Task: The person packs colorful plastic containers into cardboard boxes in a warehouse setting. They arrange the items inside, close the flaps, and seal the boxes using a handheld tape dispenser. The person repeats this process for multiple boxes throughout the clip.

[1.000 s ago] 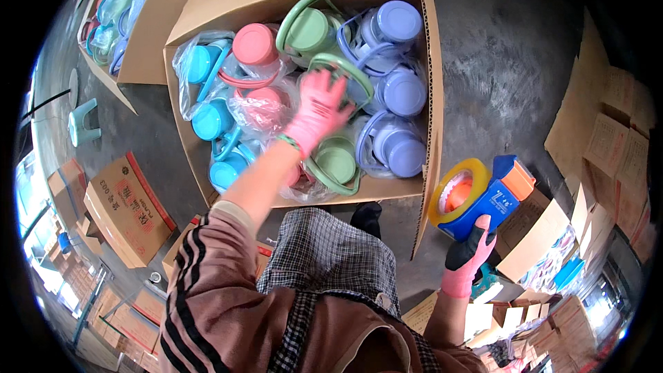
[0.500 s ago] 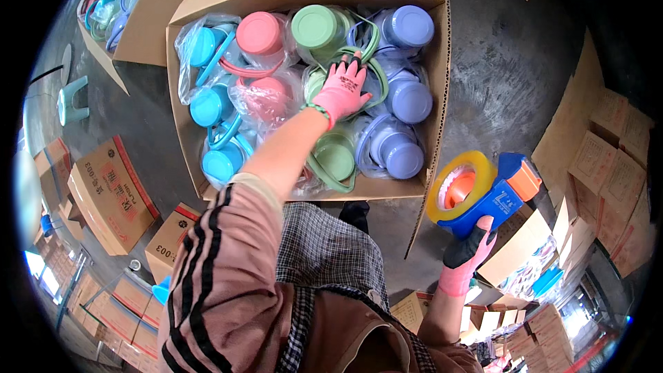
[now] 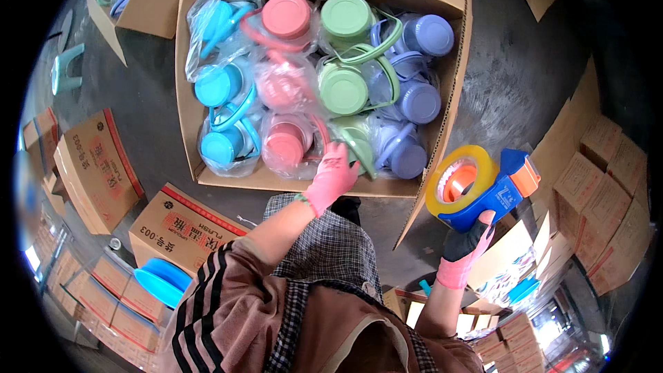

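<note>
My left hand (image 3: 334,175), in a pink glove, is at the near edge of an open cardboard box (image 3: 297,182). Its fingers curl down beside the nearest green lidded container (image 3: 353,135) and its handle; their tips are hidden, so what they grip does not show. In the box, lidded containers with handles stand in clear plastic bags: blue (image 3: 218,85), red (image 3: 286,15), green (image 3: 345,90) and purple (image 3: 419,101). Off the box's right side, my right hand (image 3: 467,252), gloved in pink and black, is closed on a blue tape dispenser (image 3: 476,217) with a yellow roll.
Another open box (image 3: 155,0) of bagged containers stands at the far left. Closed cartons (image 3: 100,173) and a blue round stool top (image 3: 163,282) are at the left. Flattened and stacked cardboard (image 3: 601,193) lies at the right. A pale green stool (image 3: 67,69) stands on the floor.
My left hand has drawn back from the middle green containers to the box's near edge, and its fingers have curled. The right hand keeps the tape dispenser in about the same place.
</note>
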Motion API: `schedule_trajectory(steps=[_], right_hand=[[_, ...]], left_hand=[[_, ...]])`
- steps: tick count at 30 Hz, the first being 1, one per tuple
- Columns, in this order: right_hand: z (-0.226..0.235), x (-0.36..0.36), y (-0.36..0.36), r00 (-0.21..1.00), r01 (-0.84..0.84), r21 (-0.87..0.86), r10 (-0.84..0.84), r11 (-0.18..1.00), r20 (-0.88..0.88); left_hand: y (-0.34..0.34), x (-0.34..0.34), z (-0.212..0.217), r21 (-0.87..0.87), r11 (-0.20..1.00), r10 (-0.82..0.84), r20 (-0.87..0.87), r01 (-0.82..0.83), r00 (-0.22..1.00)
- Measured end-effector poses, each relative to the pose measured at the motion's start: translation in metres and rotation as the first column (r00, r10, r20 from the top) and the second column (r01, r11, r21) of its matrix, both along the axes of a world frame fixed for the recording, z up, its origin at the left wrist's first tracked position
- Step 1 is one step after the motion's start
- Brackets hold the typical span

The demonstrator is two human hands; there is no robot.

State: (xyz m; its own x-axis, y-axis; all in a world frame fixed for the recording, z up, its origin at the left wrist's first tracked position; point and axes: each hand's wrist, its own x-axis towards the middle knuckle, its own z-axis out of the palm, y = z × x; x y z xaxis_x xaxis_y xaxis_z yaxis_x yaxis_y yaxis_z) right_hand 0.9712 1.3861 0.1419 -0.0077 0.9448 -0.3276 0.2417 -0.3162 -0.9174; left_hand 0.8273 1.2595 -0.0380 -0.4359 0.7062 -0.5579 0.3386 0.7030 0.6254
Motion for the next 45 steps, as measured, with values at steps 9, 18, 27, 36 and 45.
schedule_trajectory(steps=[9, 18, 27, 36, 45], right_hand=[[-0.008, -0.033, -0.012, 0.979, 0.166, -0.022, -0.162, 0.986, 0.125], [-0.147, -0.087, -0.03, 0.983, -0.164, -0.085, 0.17, 0.983, 0.074], [-0.149, -0.079, -0.016, 0.973, -0.223, -0.102, 0.227, 0.97, 0.035], [-0.147, -0.076, -0.014, 0.981, -0.165, -0.111, 0.151, 0.98, -0.125], [-0.14, -0.079, -0.011, 0.983, -0.181, -0.119, 0.182, 0.976, -0.002]], left_hand=[[0.071, -0.025, -0.024, -0.175, 0.877, -0.471, -0.138, 0.447, 0.871], [-0.039, -0.128, 0.024, 0.047, 0.949, 0.261, 0.436, -0.312, 0.861], [0.077, -0.282, 0.033, 0.063, 0.936, -0.159, -0.801, 0.346, 0.577], [-0.031, -0.257, -0.004, -0.068, 0.972, -0.223, -0.575, 0.226, 0.787], [-0.064, -0.191, 0.016, 0.016, 0.629, -0.646, -0.546, 0.777, 0.534]])
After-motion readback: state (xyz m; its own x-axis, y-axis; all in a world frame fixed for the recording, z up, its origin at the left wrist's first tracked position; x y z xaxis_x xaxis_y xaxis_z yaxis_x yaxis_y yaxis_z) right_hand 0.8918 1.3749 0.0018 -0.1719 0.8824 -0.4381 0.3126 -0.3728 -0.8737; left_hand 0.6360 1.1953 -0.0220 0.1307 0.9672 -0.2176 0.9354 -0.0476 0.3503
